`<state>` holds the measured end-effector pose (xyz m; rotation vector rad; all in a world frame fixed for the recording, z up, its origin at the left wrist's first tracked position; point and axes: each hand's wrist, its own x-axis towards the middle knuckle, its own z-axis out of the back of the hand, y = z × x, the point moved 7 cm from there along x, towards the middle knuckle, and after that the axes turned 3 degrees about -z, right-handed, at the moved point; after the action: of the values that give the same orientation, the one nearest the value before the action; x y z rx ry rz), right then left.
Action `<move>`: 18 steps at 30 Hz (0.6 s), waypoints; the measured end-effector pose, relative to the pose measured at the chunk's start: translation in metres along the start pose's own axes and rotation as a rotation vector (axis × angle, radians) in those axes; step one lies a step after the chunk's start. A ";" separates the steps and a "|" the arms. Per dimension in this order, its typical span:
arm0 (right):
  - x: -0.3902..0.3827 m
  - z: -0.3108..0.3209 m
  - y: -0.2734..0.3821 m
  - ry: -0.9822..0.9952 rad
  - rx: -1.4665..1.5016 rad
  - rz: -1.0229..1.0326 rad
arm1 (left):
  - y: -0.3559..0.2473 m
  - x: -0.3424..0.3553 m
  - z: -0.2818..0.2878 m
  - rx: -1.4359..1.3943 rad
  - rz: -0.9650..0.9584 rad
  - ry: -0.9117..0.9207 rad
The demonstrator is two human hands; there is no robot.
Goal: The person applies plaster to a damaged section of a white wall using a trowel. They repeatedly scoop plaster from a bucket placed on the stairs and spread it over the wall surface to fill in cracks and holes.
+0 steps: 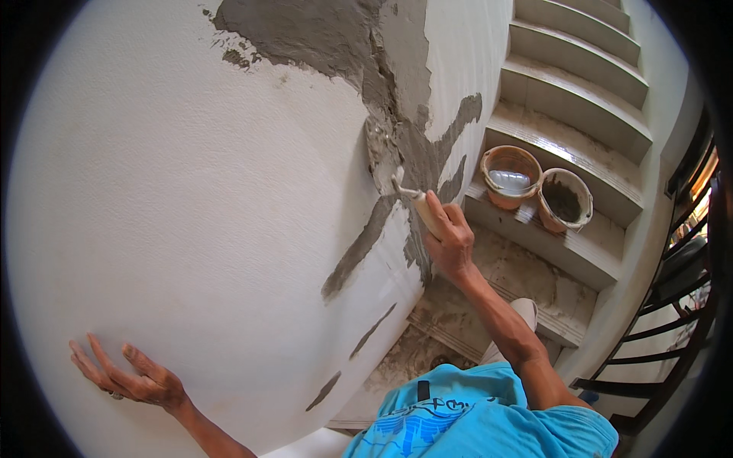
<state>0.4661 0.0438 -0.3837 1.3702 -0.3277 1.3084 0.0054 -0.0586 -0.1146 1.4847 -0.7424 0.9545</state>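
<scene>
My right hand (451,238) is closed round the pale handle of a trowel (384,156). The trowel's blade, smeared with grey, lies against wet cement (412,145) on the white wall (191,206). Cement spreads in a broad patch at the top and runs down in several branching strips, with a rough crack line in the middle. At the lower left, my left hand (134,375) has its fingers spread, at the wall and holding nothing. A ring sits on one of its fingers.
Two buckets stand on a step to the right: an orange-brown bucket (511,200) holding something clear and plastic-looking, and a second bucket (563,221) with grey mix inside. Stairs (569,88) climb toward the top right. A dark railing (672,305) runs along the far right.
</scene>
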 end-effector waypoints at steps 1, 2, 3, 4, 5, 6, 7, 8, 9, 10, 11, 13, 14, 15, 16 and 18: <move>-0.003 0.007 -0.001 0.027 0.017 -0.027 | 0.000 0.001 0.000 -0.003 0.000 0.000; -0.004 0.011 -0.002 0.053 0.034 -0.053 | 0.000 0.001 0.001 -0.005 0.000 -0.001; -0.001 0.014 -0.001 0.031 0.024 -0.051 | 0.000 0.000 0.001 -0.007 0.000 0.000; 0.010 0.016 0.002 0.008 0.012 -0.050 | -0.001 0.001 0.001 -0.011 -0.001 -0.003; 0.021 0.016 0.005 -0.017 0.002 -0.050 | -0.001 0.002 0.001 -0.015 -0.004 -0.007; 0.032 0.015 0.007 -0.042 0.007 -0.039 | -0.001 0.002 0.001 -0.018 -0.007 -0.010; 0.045 0.011 0.009 -0.070 0.014 -0.029 | -0.001 0.003 0.001 -0.013 -0.005 -0.008; 0.054 0.009 0.010 -0.099 0.020 -0.017 | -0.002 0.004 0.001 -0.009 0.000 -0.008; 0.057 0.005 0.012 -0.091 0.013 -0.017 | -0.002 0.004 0.000 -0.005 0.004 -0.009; 0.058 -0.001 0.012 -0.080 0.006 -0.018 | -0.002 0.004 0.000 -0.006 0.005 -0.006; 0.056 -0.006 0.011 -0.069 -0.002 -0.018 | -0.002 0.004 -0.001 -0.007 0.005 -0.005; 0.035 -0.011 0.004 -0.050 -0.001 -0.003 | -0.003 0.004 -0.002 -0.013 0.011 0.005; 0.025 -0.011 0.002 -0.043 0.002 0.006 | -0.003 0.003 -0.002 -0.014 0.017 0.011; 0.014 -0.008 -0.001 -0.046 0.021 0.008 | -0.003 0.002 -0.002 -0.016 0.022 0.017; 0.013 -0.004 -0.003 -0.034 0.037 -0.006 | -0.002 0.002 -0.001 -0.002 0.023 0.020; 0.010 0.004 -0.005 -0.011 0.069 -0.033 | -0.001 0.000 0.000 0.026 0.025 0.025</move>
<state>0.4752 0.0469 -0.3768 1.4348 -0.2685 1.2954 0.0061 -0.0588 -0.1147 1.4866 -0.7349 1.0033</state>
